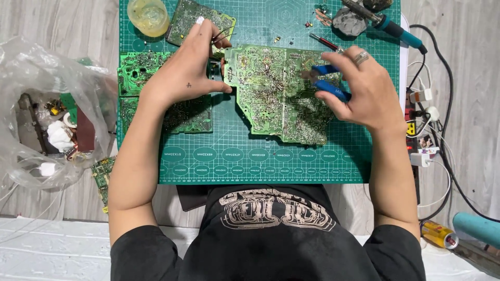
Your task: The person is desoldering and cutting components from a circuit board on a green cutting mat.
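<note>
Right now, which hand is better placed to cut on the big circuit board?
Probably the right hand: it holds the blue-handled cutters over the big circuit board. The left hand only steadies its edge.

Bright, even overhead light. Soft short shadows under hands, forearms. Mild glare on plastic bag at left. Slight motion blur at right hand. Centre sharp, edges slightly bowed.
</note>
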